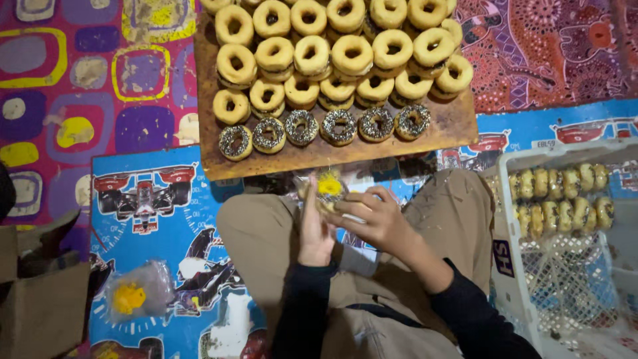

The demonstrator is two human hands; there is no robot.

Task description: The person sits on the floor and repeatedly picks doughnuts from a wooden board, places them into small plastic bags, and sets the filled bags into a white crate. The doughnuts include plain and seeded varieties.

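You are sitting cross-legged on the floor mat, and both of your hands are meeting just above your lap. Your left hand is standing edge-on, its fingers closing around a doughnut topped with yellow shreds, inside a bit of clear wrapping. Your right hand is coming in from the other side, its fingers curling against the same doughnut and wrapping, so both hands are gripping it between them. Just beyond your knees a wooden board is lying on the mat, carrying rows of plain doughnuts stacked toward the far end and a single near row of chocolate sprinkled doughnuts. To your right a white plastic crate is holding two rows of finished doughnuts standing on edge. Off to your left, well apart from your hands, a clear bag of yellow topping is lying on the mat, near a brown cardboard box.
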